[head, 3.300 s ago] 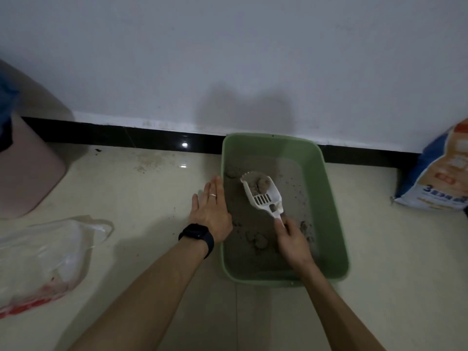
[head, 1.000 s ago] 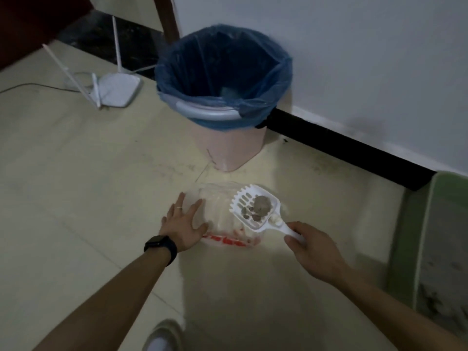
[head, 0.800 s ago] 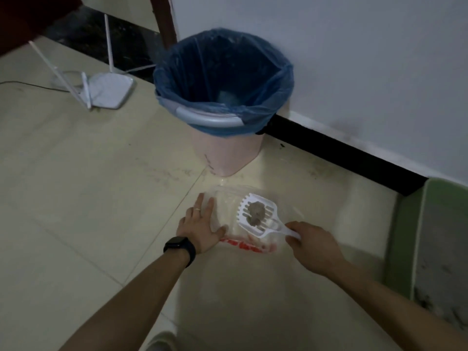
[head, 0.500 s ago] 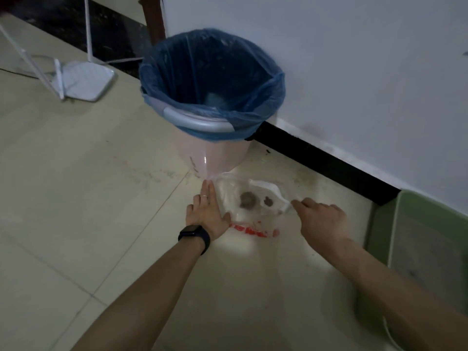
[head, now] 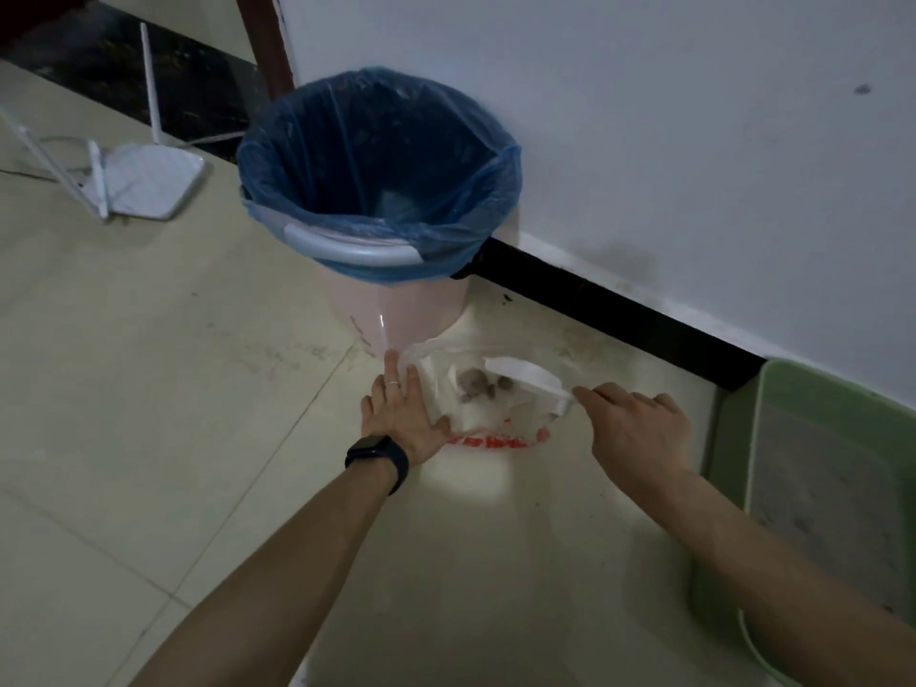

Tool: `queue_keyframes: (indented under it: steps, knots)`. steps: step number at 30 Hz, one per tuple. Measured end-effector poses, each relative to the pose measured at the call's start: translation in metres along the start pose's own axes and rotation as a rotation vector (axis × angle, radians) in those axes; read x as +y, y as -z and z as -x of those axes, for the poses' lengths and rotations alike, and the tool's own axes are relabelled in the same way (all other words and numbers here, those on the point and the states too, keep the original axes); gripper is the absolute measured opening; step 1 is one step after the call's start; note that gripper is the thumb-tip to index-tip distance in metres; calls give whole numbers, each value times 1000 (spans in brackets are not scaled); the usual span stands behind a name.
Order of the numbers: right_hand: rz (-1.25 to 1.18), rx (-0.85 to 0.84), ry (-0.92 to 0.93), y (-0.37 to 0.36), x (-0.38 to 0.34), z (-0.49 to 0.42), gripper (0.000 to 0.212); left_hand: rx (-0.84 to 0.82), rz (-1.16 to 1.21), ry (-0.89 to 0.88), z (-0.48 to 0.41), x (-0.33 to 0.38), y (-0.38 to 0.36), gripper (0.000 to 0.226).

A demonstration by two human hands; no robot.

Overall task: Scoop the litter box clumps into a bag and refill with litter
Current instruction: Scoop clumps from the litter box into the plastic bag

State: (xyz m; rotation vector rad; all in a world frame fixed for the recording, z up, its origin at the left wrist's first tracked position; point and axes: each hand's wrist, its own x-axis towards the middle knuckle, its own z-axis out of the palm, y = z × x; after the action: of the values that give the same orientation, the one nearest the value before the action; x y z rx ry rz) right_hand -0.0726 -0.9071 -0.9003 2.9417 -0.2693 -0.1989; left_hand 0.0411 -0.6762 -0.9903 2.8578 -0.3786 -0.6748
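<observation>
Left fingers (head: 393, 385) flat on bag (head: 495, 422), right fingers (head: 619, 396) curled round scoop (head: 525, 373) (handle hidden, clumps (head: 473, 381) blurry)

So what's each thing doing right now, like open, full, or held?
bag, open, lying on the floor.
clumps, inside the bag.
scoop, tipped over in the bag's mouth.
left hand, flat, pressing the bag's edge.
right hand, gripping the scoop's handle.
bin, upright, uncovered, lined in blue.
litter box, on the floor, litter inside.
</observation>
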Motion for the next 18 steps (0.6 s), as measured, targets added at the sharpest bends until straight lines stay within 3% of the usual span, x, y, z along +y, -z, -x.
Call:
queue_keyframes:
  steps: [4, 11, 14, 16, 18]
  knots:
    - [-386, 75, -158, 6, 23, 20, 37, -8, -131, -58, 13, 16, 19, 84]
    - [-1247, 143, -740, 7, 100, 126, 16, -92, -270, -513, 42, 132, 48, 76]
    - [-1221, 237, -975, -6, 148, 187, 9, -107, -373, -664, 50, 192, 38, 71]
    - [-1041, 211, -1090, -19, 180, 226, 13, -133, -376, -718, 58, 231, 21, 68]
    - [-748, 83, -1143, -31, 211, 261, 19, -155, -331, -744, 68, 266, -2, 66]
